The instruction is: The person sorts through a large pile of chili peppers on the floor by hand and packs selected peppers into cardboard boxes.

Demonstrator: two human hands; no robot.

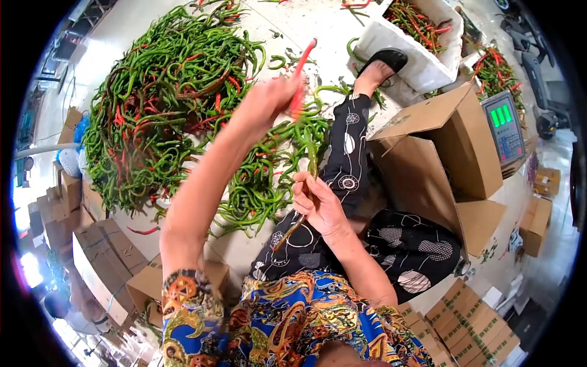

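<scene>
My left hand [273, 98] is raised at the end of an outstretched arm, its fingers closed round a red pepper [304, 56] that points up and away; motion blurs it slightly. Near my lap, my right hand [319, 205] pinches a long, dark green-brown pepper [290, 232] whose lower end hangs over the patterned trousers. A large heap of green and red peppers [165, 104] covers the floor at the left. A smaller pile of mostly green peppers [257, 189] lies between the heap and my leg.
A white foam box [416, 64] of peppers stands at the upper right. Beside my leg is an open cardboard box [422, 177], with a scale showing green digits [502, 116] behind it. More cartons [101, 263] stand at the lower left and stacked cartons [471, 321] at the lower right.
</scene>
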